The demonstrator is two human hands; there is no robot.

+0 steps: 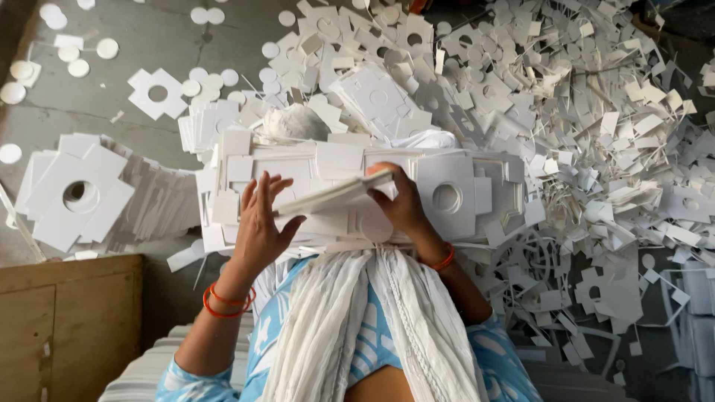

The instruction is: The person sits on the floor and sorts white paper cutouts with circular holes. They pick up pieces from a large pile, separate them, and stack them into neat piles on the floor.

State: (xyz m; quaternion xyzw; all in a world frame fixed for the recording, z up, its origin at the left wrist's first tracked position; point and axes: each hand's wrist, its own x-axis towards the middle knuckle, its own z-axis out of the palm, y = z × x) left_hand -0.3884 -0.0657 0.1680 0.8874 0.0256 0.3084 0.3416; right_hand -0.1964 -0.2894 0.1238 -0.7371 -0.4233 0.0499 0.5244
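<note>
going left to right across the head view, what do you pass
wooden cabinet → stack of white die-cut cards with round holes → left hand → thin bundle of white card held in both hands → right hand → heap of white card offcuts

The person wears a light blue garment with a white leaf-like print; its short sleeves end above the elbows, leaving the forearms bare. A long white scarf [372,327] of thin, crinkled cloth hangs down the front in two gathered strands. Thin orange bangles [227,301] ring the left wrist, two or three together, and one orange bangle [445,259] shows at the right wrist. Both hands [261,223] are bare, with no gloves or rings visible.
</note>
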